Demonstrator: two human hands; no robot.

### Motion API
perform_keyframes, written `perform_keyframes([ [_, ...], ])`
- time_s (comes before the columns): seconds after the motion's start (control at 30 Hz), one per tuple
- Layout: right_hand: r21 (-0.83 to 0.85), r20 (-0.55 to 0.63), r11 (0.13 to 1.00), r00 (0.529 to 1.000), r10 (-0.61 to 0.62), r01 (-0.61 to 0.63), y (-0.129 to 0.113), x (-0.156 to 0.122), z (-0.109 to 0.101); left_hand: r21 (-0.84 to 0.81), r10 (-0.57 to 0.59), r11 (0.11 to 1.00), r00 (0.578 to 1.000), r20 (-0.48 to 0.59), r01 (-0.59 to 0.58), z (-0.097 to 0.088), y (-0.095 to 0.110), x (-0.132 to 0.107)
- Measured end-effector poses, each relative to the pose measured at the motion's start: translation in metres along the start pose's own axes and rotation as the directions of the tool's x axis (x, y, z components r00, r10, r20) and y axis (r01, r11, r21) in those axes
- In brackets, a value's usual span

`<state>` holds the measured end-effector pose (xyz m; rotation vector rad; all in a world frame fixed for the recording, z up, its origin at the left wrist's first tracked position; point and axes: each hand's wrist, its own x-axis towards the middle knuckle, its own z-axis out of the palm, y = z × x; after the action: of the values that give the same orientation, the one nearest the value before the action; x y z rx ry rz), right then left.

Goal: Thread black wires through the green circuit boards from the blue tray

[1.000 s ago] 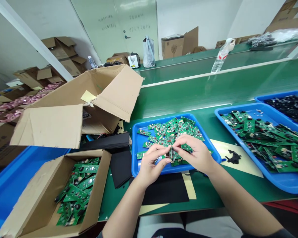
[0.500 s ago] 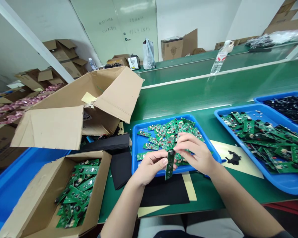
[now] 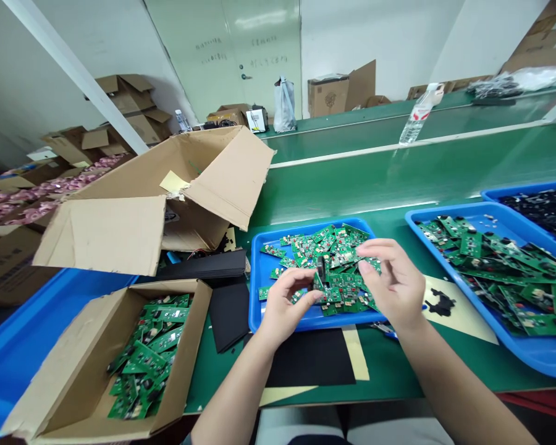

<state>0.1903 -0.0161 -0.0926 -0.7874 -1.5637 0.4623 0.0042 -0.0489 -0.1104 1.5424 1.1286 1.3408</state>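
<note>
My left hand [image 3: 289,304] pinches a green circuit board [image 3: 319,283] with a dark upright component [image 3: 320,267], holding it over the pile. That loose pile of green circuit boards [image 3: 328,266] lies in a blue plastic tray [image 3: 258,290]. My right hand [image 3: 392,284] hovers at the pile's right side, fingers spread and holding nothing. Its fingertips are close to the boards, but I cannot tell if they touch. More green boards fill a second blue tray [image 3: 438,216] on the right and a cardboard box [image 3: 148,352] at lower left.
Black foam sheets [image 3: 227,315] and cream paper [image 3: 454,309] lie on the green workbench [image 3: 380,364]. A blue-handled tool [image 3: 385,330] sits beside my right wrist. A tray of black parts [image 3: 537,207], an open carton [image 3: 185,198] and a conveyor [image 3: 389,173] surround the work.
My right hand has moved up and right, off the board. The board, which hung below my left hand half a second ago, is now back over the pile.
</note>
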Motion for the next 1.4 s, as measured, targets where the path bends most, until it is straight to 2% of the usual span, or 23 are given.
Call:
perform_keyframes([
  [0.07,0.071,0.027,0.992,0.994,0.106,-0.108,0.000,0.001,-0.001,0.223,0.238,0.949,0.970,-0.051,-0.221,-0.004,-0.001,0.002],
  [0.13,0.122,0.174,0.967,0.964,0.201,-0.223,0.000,0.001,-0.001,0.396,0.423,0.833,0.906,-0.006,-0.386,-0.007,0.000,0.003],
  [0.23,0.158,0.380,0.940,0.897,0.225,-0.302,0.000,0.001,0.005,0.505,0.522,0.714,0.849,0.078,-0.485,-0.007,0.000,0.004],
  [0.33,0.160,0.422,0.963,0.897,0.134,-0.219,-0.001,-0.001,0.010,0.523,0.538,0.681,0.835,0.119,-0.513,-0.006,-0.001,0.003],
  [0.47,0.182,0.385,0.978,0.923,0.029,-0.107,-0.003,-0.002,0.015,0.506,0.531,0.697,0.840,0.110,-0.508,-0.006,-0.001,0.002],
  [0.6,0.225,0.360,0.971,0.933,-0.010,-0.076,-0.001,-0.005,0.017,0.443,0.483,0.767,0.872,0.077,-0.464,-0.007,0.001,0.002],
  [0.73,0.294,0.366,0.951,0.930,-0.021,-0.094,0.001,-0.007,0.018,0.307,0.377,0.875,0.924,0.054,-0.375,-0.005,0.000,-0.001],
  [0.87,0.332,0.488,0.938,0.869,-0.084,-0.096,-0.005,-0.004,0.013,0.222,0.300,0.930,0.954,0.009,-0.295,-0.006,-0.002,-0.003],
  [0.97,0.384,0.604,0.915,0.783,-0.149,-0.122,-0.010,-0.001,0.006,0.226,0.292,0.936,0.954,-0.065,-0.271,-0.008,-0.003,-0.001],
  [1.03,0.450,0.657,0.872,0.734,-0.175,-0.194,-0.009,0.000,0.002,0.267,0.315,0.922,0.945,-0.092,-0.282,-0.010,-0.004,-0.001],
  [1.07,0.471,0.658,0.848,0.737,-0.154,-0.242,-0.008,-0.001,0.002,0.289,0.331,0.911,0.939,-0.091,-0.293,-0.010,-0.005,0.000],
  [1.1,0.476,0.635,0.832,0.766,-0.099,-0.287,-0.007,-0.001,0.002,0.311,0.350,0.899,0.933,-0.085,-0.308,-0.010,-0.005,0.000],
  [1.17,0.426,0.534,0.829,0.840,0.093,-0.363,-0.003,-0.003,0.004,0.349,0.390,0.870,0.919,-0.058,-0.348,-0.008,-0.004,0.000],
  [1.2,0.380,0.485,0.835,0.854,0.186,-0.398,-0.002,-0.004,0.006,0.368,0.413,0.852,0.910,-0.040,-0.371,-0.007,-0.003,0.000],
  [1.27,0.281,0.473,0.853,0.837,0.275,-0.439,-0.001,-0.005,0.010,0.407,0.454,0.813,0.891,0.002,-0.416,-0.006,-0.001,-0.001],
  [1.4,0.174,0.584,0.890,0.772,0.251,-0.421,-0.004,-0.005,0.015,0.471,0.499,0.754,0.865,0.044,-0.459,-0.005,0.002,0.000],
])
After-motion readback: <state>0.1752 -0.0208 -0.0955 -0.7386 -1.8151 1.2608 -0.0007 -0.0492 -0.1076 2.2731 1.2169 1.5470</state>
